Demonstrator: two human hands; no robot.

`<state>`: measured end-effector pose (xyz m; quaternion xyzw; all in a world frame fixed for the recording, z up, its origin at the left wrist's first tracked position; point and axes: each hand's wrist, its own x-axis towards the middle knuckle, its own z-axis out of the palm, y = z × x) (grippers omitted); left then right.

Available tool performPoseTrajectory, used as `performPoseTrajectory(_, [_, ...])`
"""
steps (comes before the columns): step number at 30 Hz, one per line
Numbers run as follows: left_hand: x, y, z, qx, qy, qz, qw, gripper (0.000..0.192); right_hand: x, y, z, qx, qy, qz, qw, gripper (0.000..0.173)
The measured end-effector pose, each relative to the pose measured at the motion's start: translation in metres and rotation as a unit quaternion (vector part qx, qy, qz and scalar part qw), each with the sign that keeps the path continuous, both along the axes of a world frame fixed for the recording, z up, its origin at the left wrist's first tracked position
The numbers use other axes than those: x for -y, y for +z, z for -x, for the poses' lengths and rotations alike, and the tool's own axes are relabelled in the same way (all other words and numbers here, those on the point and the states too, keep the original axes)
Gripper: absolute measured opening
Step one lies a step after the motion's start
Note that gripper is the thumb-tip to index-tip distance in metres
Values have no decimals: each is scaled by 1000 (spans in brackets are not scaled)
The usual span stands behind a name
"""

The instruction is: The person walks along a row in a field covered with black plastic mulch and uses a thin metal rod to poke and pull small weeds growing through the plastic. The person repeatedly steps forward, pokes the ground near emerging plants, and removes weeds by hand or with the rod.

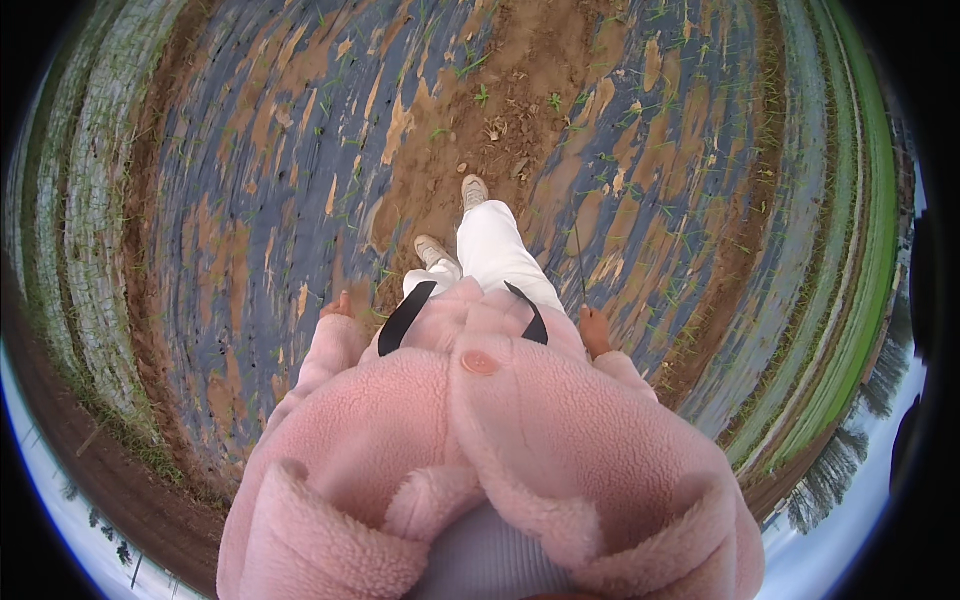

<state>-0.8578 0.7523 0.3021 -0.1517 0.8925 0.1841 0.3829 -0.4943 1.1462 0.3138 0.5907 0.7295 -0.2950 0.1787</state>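
My right hand (595, 331) hangs beside my right thigh, its fingers closed around a thin dark rod (580, 262). From that fist the rod points forward over the plastic-covered ground. On the other side, my left hand (341, 306) hangs low past the cuff of a pink fleece jacket (360, 420). Its fingers are small in view and partly hidden, and I see no object in it. White trousers (495, 236) and two beige shoes (474, 192) show below the jacket, one foot ahead of the other on a bare soil path (427, 180).
Dark plastic mulch film (277, 172), smeared with soil and dotted with thin green shoots, covers beds on both sides. Clods and dry plant scraps (496, 129) lie on the path ahead. Paler film rows (97, 247) run at far left; a green strip (870, 300) and trees (829, 476) stand right.
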Motion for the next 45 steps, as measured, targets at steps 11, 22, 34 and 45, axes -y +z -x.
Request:
performPoseTrajectory(11, [16, -24, 2, 48, -60, 57, 995, 47, -59, -11, 73, -33, -48, 65, 996, 43])
performPoseTrajectory(22, [-155, 19, 113, -5, 1, 40, 999, 41, -176, -13, 142, -41, -76, 60, 994, 41])
performPoseTrajectory(34, [-220, 9, 155, 47, -86, 85, 992, 50, -273, 3, 162, -50, -125, 51, 990, 41])
performPoseTrajectory(45, [-387, 21, 247, 88, -52, 46, 994, 50, -372, -2, 231, -90, -133, 5, 987, 39])
